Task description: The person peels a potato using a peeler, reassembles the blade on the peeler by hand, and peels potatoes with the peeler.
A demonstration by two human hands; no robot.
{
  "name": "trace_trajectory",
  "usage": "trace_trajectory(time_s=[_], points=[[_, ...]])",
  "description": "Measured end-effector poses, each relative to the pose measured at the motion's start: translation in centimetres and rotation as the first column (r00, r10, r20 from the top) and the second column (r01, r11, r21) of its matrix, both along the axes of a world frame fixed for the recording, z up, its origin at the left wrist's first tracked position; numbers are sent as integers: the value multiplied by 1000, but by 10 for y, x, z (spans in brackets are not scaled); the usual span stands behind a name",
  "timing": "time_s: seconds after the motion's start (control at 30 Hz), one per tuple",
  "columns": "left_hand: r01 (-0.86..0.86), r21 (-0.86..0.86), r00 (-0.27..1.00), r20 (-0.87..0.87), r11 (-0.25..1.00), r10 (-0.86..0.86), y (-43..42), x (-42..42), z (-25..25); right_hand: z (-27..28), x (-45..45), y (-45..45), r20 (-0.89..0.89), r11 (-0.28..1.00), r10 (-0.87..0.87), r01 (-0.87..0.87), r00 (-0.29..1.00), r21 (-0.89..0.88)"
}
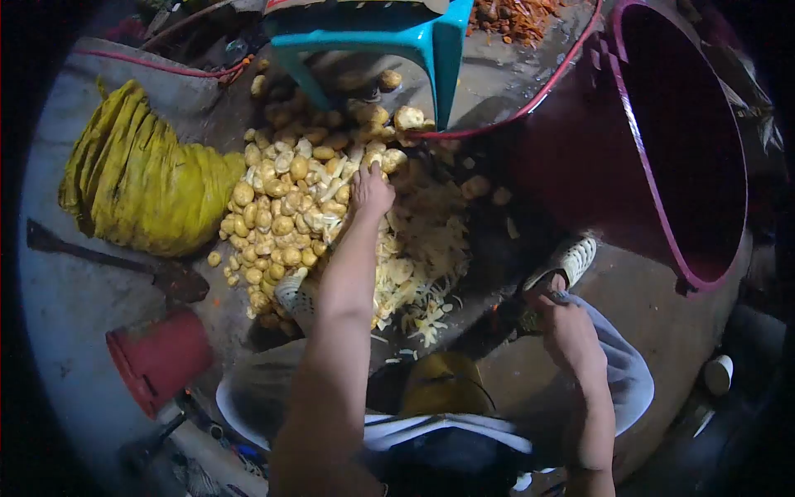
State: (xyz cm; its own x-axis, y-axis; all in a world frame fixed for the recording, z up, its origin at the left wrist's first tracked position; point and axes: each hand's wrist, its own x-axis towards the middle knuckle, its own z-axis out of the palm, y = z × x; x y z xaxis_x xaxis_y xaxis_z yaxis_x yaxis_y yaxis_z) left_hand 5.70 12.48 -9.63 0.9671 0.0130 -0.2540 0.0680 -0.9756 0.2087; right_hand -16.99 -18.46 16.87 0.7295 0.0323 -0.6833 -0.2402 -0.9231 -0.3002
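My left hand [372, 192] reaches to the upper right side of a heap of potatoes [286, 207]; its fingers touch a potato there, and their undersides are hidden. Pale peelings [426, 240] lie in a pile just right of that hand. Over my right knee, my right hand [571, 327] is closed, its fingers curled round something small and dark that I cannot make out. Below and between my knees sits a yellowish container [445, 383].
A yellow sack [149, 178] lies left of the heap, with a shovel [99, 253] and red bucket [161, 356] below it. A turquoise stool [373, 40] stands above. Upper right is a large dark red tub [580, 157]; a red hose [530, 103] curves past it.
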Motion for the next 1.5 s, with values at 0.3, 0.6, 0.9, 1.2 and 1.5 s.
trace_trajectory(time_s=[0.3,0.6,0.9,1.2,1.5], points=[[-93,-13,995,45,996,93,33,57,-7,12,23,13,-119,996,-20,10,993,-84],[-498,281,856,8,820,517,184,57,35,17,25,24,-81,990,-4,-7,997,-138],[-614,-565,708,-85,551,701,242,38,1,12,15,32,-4,994,-8,8,1000,-105],[-235,-429,603,-768,-872,215,92,-53,121,21,8,39,314,990,106,-129,943,52],[-598,-499,693,-715,-627,-93,-8,-122,231,55,24,52,595,871,-395,81,700,484]])
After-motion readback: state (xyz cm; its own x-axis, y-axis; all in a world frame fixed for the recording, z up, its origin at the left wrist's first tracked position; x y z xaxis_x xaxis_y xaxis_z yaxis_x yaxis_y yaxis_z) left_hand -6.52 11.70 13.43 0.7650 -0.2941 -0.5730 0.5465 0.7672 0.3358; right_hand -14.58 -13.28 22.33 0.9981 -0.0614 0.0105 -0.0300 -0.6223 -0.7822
